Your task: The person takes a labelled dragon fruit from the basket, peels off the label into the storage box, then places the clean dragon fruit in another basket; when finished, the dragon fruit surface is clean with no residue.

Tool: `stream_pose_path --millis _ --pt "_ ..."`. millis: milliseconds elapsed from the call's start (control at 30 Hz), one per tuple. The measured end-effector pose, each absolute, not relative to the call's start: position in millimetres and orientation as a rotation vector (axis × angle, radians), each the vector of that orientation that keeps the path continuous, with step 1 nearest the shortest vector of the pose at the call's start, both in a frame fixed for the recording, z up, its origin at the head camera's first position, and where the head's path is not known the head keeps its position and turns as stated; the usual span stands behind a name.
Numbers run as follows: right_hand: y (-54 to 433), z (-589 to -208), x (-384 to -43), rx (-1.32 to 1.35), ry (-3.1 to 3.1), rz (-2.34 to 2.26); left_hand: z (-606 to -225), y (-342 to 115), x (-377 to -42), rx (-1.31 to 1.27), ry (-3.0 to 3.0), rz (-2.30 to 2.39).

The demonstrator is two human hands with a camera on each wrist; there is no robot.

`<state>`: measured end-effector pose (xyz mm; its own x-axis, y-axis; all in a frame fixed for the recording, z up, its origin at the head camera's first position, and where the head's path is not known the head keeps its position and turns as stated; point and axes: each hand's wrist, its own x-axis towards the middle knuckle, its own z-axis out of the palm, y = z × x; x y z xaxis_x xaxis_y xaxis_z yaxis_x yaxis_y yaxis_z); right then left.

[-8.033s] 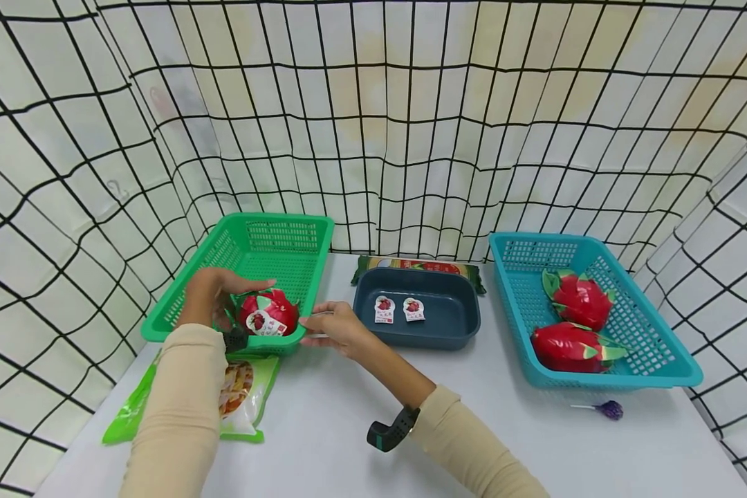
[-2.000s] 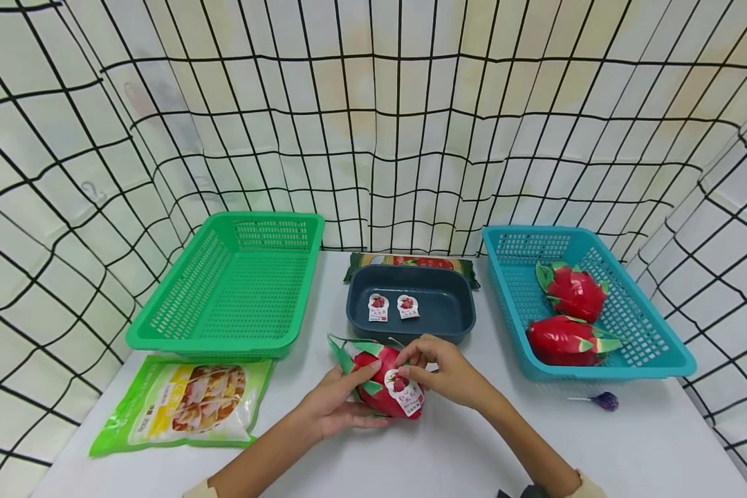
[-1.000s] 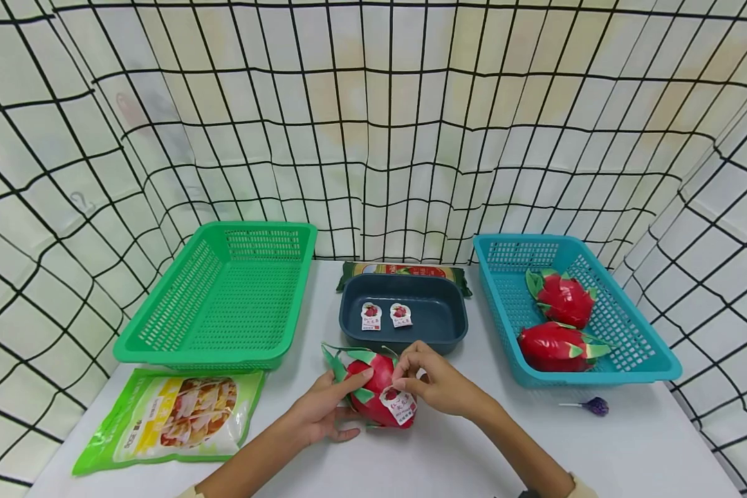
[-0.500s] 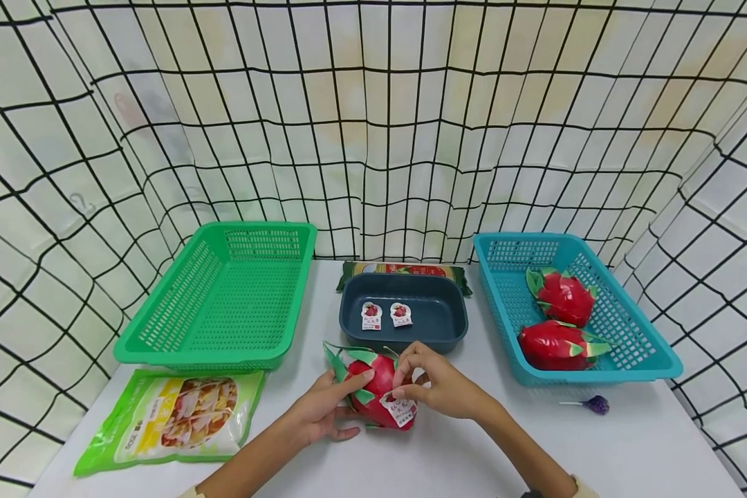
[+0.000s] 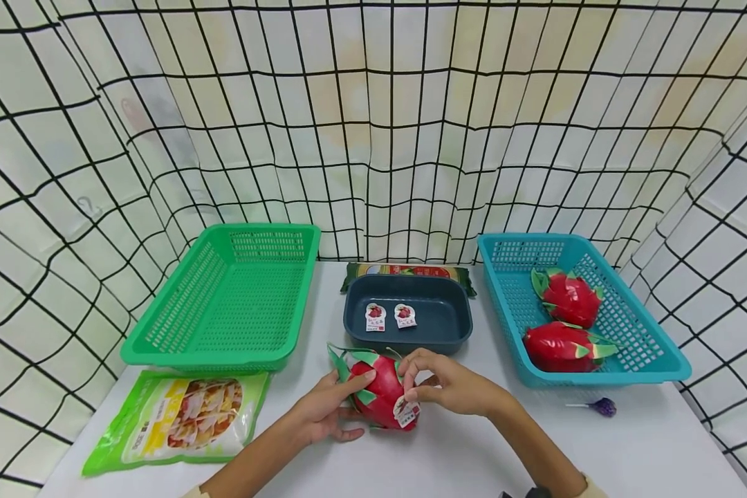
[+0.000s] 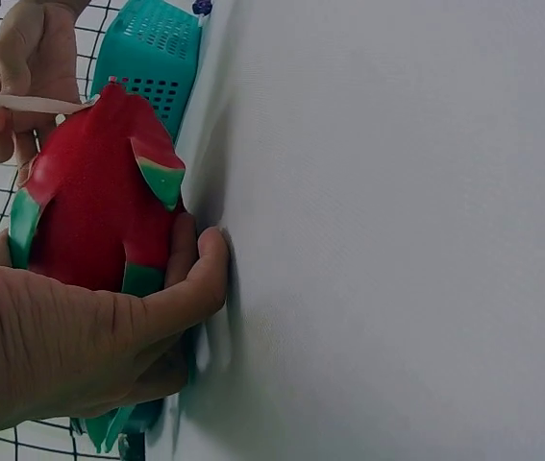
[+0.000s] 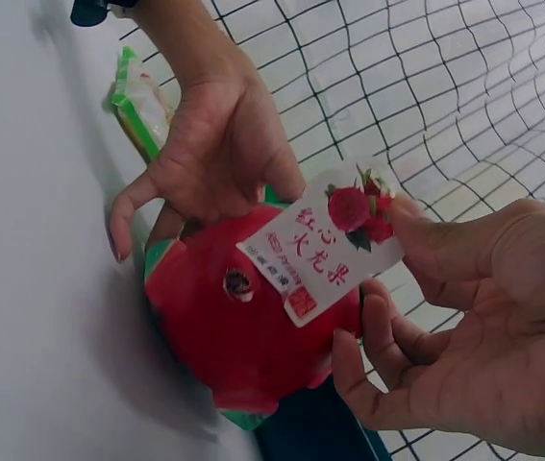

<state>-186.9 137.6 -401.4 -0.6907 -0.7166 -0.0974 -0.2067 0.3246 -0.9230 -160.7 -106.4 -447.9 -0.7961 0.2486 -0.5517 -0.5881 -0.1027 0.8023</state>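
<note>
My left hand grips a red dragon fruit with green leaf tips, in front of the dark blue tray. Its thumb lies on top, with the other fingers around the side and below. Between thumb and finger, my right hand pinches the edge of a white dragon fruit sticker with red lettering. The right wrist view shows that sticker lifted at the pinched end, its lower end still against the red skin. Seen edge-on in the left wrist view, the sticker sticks out from the fruit's tip.
The dark blue tray bears two similar stickers, with a green packet behind it. Left are a green basket and a food bag. A blue basket with two dragon fruits and a purple lollipop are right.
Eight seconds ago the dragon fruit was in the green basket; now my left hand holds it before the tray. Over the last second my right fingers have lifted the sticker further off its skin.
</note>
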Motion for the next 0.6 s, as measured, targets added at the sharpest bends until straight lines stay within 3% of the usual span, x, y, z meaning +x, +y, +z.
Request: stream_pose_path --millis 300,600 --pt "145 -407 -204 -0.706 1.795 -1.587 -449 -111 -158 -0.367 1.585 1.942" --pt "146 -405 -222 -0.457 1.913 -1.741 -449 -114 -158 -0.363 1.567 1.959"
